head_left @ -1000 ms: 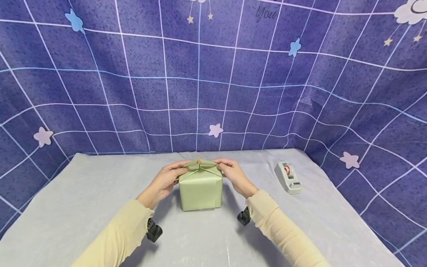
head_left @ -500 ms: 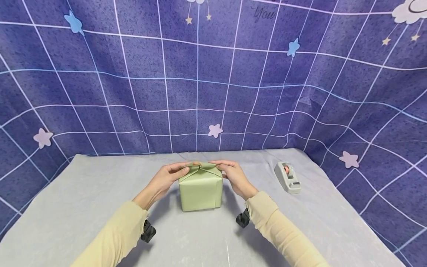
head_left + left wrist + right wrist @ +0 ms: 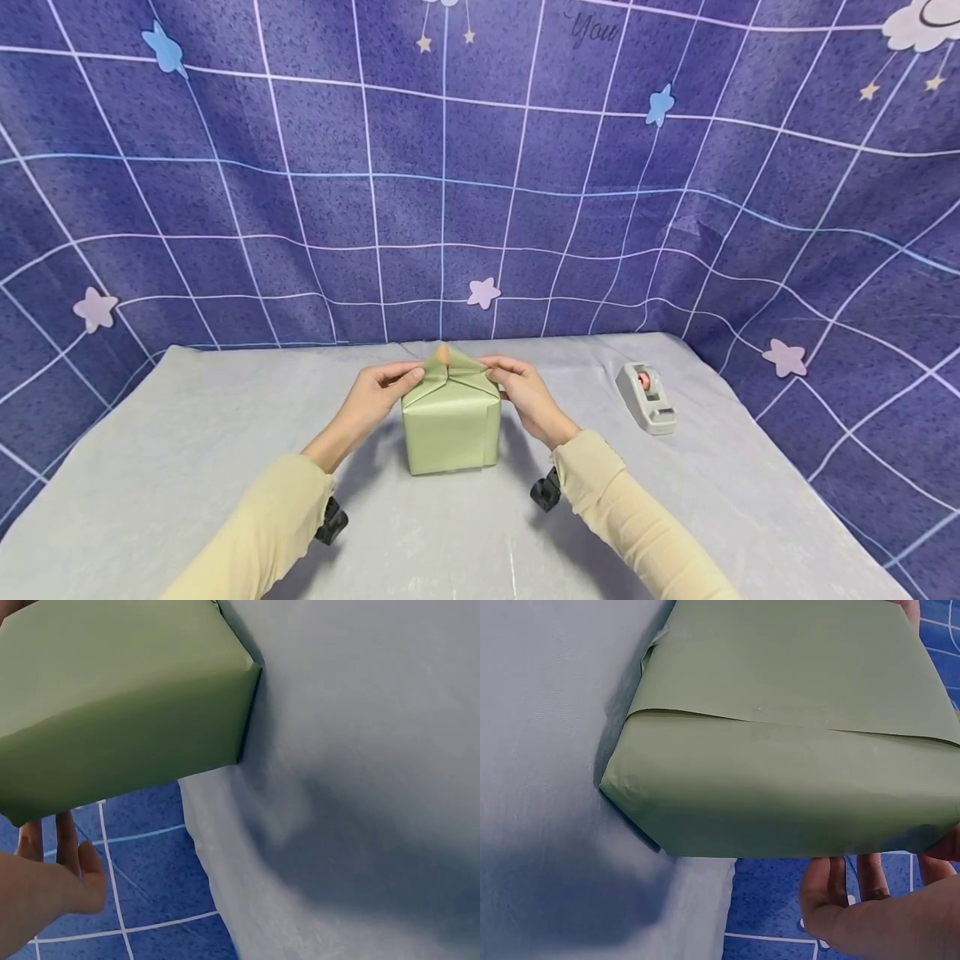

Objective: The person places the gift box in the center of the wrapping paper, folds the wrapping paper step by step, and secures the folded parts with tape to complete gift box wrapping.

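Observation:
A box wrapped in light green paper [image 3: 452, 437] stands upright on the table. At its top the wrapping paper [image 3: 468, 367] is folded inward from the sides, and a peaked flap stands up in the middle. A small orange patch shows at that peak; I cannot tell what it is. My left hand [image 3: 375, 393] pinches the paper at the top left corner, thumb in front. At the top right corner my right hand [image 3: 528, 400] does likewise. In the right wrist view, a paper seam crosses the wrapped box [image 3: 795, 787]. Fingers behind the box are partly hidden.
A grey-white tape dispenser [image 3: 648, 400] with a pinkish roll sits to the right of the box. A pale grey cloth [image 3: 225, 433] covers the table. Behind and to the right hangs a blue grid-patterned curtain [image 3: 405, 208] with stars.
The top flap lay lower half a second ago and now stands up in a peak. My left hand has shifted slightly left since the first frame. The box has stayed in place.

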A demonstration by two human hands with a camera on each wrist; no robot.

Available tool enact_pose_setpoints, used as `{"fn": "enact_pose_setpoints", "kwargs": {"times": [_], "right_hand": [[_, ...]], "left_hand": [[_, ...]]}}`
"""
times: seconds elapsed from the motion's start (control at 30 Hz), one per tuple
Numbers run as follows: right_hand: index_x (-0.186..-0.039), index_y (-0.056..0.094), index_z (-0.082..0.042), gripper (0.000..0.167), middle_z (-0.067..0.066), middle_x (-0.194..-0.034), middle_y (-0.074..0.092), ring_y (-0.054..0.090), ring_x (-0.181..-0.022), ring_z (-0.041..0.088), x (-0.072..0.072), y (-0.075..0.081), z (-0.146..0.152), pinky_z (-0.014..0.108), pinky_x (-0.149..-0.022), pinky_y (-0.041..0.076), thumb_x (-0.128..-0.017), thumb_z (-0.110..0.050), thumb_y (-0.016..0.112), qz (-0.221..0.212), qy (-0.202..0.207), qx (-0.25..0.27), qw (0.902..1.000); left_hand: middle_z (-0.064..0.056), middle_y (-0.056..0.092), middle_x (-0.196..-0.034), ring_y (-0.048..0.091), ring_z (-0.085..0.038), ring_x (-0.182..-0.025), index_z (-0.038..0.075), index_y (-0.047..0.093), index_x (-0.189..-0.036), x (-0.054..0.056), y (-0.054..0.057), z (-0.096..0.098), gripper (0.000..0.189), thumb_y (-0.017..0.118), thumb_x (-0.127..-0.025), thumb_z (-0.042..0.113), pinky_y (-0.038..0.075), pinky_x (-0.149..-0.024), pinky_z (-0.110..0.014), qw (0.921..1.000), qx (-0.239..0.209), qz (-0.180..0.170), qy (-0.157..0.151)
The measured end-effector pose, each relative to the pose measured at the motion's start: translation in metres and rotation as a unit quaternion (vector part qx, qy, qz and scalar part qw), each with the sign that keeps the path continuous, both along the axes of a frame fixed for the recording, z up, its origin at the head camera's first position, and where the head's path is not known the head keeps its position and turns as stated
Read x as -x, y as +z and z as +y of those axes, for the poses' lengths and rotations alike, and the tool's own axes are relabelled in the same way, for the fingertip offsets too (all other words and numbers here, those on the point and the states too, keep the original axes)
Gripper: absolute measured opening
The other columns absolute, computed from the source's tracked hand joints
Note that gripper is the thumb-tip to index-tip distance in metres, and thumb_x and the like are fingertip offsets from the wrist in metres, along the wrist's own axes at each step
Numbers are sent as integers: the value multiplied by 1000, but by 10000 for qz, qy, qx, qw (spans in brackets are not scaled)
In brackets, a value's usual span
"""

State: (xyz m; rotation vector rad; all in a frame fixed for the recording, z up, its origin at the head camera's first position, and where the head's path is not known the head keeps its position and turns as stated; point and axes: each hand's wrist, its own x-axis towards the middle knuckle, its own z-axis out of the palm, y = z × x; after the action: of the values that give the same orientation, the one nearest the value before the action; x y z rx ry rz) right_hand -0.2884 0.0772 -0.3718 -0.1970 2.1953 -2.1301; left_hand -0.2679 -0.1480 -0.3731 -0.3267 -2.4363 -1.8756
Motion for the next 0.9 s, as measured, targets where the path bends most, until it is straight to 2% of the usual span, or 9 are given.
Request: {"fn": "enact_pose_setpoints", "kwargs": {"times": [0.13, 0.37, 0.47, 0.57, 0.67, 0.77, 0.9], "right_hand": [[-108, 67, -6, 28, -6, -92, 67, 57, -78, 6, 0, 0, 0, 25, -67, 44, -84, -6, 53, 32, 19, -9, 10000], [-109, 65, -2, 28, -2, -94, 67, 57, -77, 6, 1, -2, 0, 25, -67, 46, -85, -5, 51, 210, 79, -64, 9997], [-109, 65, -2, 28, -2, -94, 67, 57, -76, 6, 1, -1, 0, 24, -67, 46, -85, -5, 52, 206, 96, -65, 9997], [-109, 65, -3, 28, -3, -93, 67, 57, -76, 6, 1, -1, 0, 24, -66, 46, -85, -6, 52, 200, 93, -77, 9997], [-109, 65, -3, 28, -3, -92, 67, 57, -76, 6, 1, -1, 0, 24, -65, 45, -85, -6, 52, 218, 74, -81, 9997], [-108, 66, -3, 28, -3, -92, 67, 57, -75, 6, 0, 0, 0, 24, -65, 45, -84, -5, 52, 216, 64, -36, 9997], [-108, 66, -3, 28, -3, -92, 67, 57, -74, 6, 0, 1, 0, 24, -65, 45, -84, -5, 52, 210, 97, -23, 9997]], "left_hand": [[-13, 65, -113, 59, 1, -92, 4, 63, -115, 0, 2, 4, 39, 62, -87, 31, 47, -83, -18, 9997, 9, 109, 214], [-8, 68, -106, 59, 1, -87, 7, 67, -109, 3, 6, 9, 38, 67, -82, 33, 48, -76, -17, 9975, 154, 74, 682], [-7, 67, -108, 58, -1, -89, 8, 67, -111, 4, 10, 11, 41, 66, -82, 38, 47, -76, -16, 9970, 214, 85, 743], [-8, 65, -114, 58, -6, -95, 9, 64, -115, 5, 14, 13, 46, 61, -85, 43, 47, -80, -18, 9976, 215, 80, 660], [-8, 63, -118, 57, -11, -101, 8, 63, -116, 7, 16, 14, 43, 57, -88, 40, 46, -83, -21, 9979, 236, 148, 589], [-9, 64, -117, 58, -12, -100, 8, 65, -113, 9, 19, 16, 37, 59, -88, 33, 47, -84, -22, 9966, 391, 395, 604], [-9, 67, -109, 58, -12, -96, 8, 69, -105, 11, 21, 19, 30, 64, -85, 29, 46, -86, -26, 9928, 519, 716, 811]]}}
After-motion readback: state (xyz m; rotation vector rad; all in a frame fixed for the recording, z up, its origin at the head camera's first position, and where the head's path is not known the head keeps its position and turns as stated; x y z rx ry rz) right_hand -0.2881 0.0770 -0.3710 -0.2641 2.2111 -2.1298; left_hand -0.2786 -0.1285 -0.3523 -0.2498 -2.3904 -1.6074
